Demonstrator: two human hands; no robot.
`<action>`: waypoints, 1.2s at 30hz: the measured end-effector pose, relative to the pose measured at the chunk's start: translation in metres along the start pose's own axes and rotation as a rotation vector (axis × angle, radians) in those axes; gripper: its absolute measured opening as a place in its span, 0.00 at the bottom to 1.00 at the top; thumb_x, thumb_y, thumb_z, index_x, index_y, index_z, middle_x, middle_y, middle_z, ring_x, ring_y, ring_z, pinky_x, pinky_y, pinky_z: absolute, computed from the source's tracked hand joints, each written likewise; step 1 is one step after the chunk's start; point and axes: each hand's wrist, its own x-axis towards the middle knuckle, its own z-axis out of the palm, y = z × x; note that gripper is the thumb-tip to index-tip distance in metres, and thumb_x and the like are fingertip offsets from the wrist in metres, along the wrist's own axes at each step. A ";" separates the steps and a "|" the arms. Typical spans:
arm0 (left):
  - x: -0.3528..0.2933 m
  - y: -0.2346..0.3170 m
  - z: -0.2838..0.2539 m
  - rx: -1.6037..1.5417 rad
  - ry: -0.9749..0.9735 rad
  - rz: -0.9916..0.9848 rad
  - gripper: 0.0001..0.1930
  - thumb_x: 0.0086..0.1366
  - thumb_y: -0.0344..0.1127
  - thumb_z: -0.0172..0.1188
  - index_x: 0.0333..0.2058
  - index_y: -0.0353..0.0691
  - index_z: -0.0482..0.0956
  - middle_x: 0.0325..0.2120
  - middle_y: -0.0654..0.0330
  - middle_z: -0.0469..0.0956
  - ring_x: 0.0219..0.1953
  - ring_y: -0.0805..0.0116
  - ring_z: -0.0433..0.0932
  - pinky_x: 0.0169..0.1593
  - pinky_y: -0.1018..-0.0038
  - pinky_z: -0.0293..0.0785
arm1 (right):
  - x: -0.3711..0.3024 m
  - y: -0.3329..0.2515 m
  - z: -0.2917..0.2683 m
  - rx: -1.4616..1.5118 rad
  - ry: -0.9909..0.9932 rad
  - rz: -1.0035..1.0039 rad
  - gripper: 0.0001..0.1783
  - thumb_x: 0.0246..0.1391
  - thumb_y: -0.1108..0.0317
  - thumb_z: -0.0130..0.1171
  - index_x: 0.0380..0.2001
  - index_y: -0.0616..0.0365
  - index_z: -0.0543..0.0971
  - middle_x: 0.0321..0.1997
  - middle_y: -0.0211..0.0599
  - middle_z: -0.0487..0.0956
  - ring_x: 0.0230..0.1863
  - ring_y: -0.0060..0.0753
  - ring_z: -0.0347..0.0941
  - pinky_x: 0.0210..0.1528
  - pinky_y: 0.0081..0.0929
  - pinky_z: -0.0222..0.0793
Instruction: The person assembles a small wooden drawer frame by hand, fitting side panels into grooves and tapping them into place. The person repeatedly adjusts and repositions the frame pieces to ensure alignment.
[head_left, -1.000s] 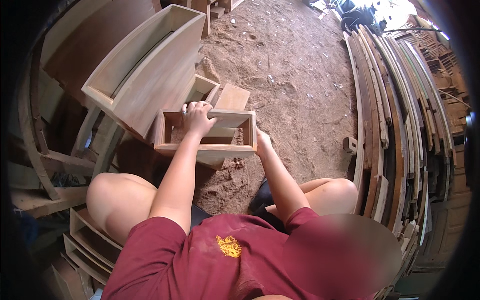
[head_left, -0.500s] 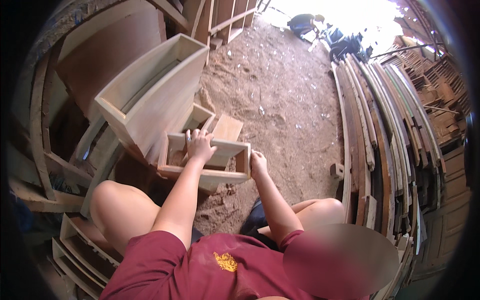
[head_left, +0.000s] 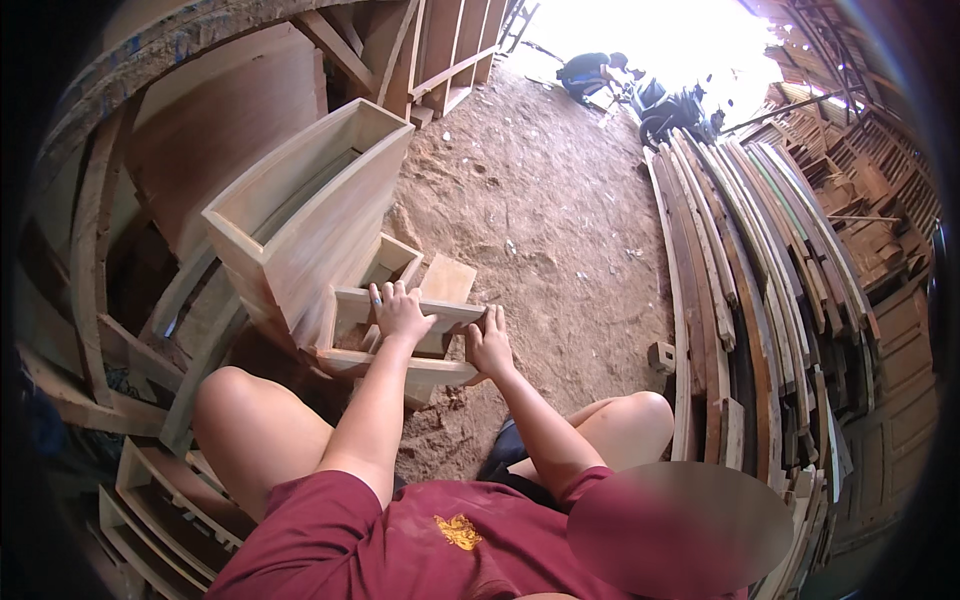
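Observation:
Between my knees a small open wooden drawer box (head_left: 432,373) stands with its hollow side up and rests at a slight tilt. My left hand (head_left: 402,314) grips its far wall, the fingers bent over the top edge. At the right end of the box my right hand (head_left: 490,345) holds the corner, with fingers laid over it and partly covering that end. A second small wooden box (head_left: 398,262) lies just beyond, beside a flat pale board (head_left: 448,279). To the left a tall, deep wooden drawer (head_left: 330,215) stands on end, close to the box in my hands.
Long planks (head_left: 745,290) are stacked along the right, with a small wood block (head_left: 661,357) beside them. Wooden frames and panels (head_left: 235,130) crowd the left; more drawers (head_left: 165,510) lie lower left. Far off, a person (head_left: 590,75) crouches near a motorbike (head_left: 675,110) on the dirt floor (head_left: 550,200).
My right hand has shifted from the outer side of the box's right end to over its corner. My left hand stays on the far wall. The whole view has tilted slightly.

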 end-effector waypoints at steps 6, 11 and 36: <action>0.002 0.002 0.011 -0.022 0.026 0.040 0.25 0.48 0.56 0.72 0.44 0.53 0.84 0.51 0.60 0.74 0.61 0.59 0.64 0.73 0.49 0.38 | -0.004 -0.001 -0.005 -0.092 -0.108 -0.022 0.45 0.65 0.43 0.45 0.71 0.69 0.50 0.76 0.63 0.43 0.75 0.61 0.47 0.73 0.41 0.51; 0.002 0.007 0.013 -0.031 0.011 -0.033 0.25 0.48 0.52 0.73 0.45 0.52 0.83 0.53 0.63 0.74 0.61 0.61 0.64 0.73 0.48 0.40 | 0.017 -0.001 -0.013 -0.085 -0.142 -0.053 0.46 0.64 0.42 0.46 0.71 0.67 0.49 0.77 0.60 0.41 0.75 0.60 0.48 0.72 0.42 0.53; 0.004 0.007 0.018 -0.127 0.025 -0.068 0.22 0.51 0.48 0.72 0.45 0.51 0.83 0.53 0.63 0.73 0.63 0.61 0.62 0.73 0.47 0.35 | 0.031 0.007 -0.022 -0.008 -0.246 -0.028 0.51 0.63 0.39 0.47 0.73 0.64 0.42 0.78 0.55 0.39 0.77 0.54 0.43 0.73 0.39 0.50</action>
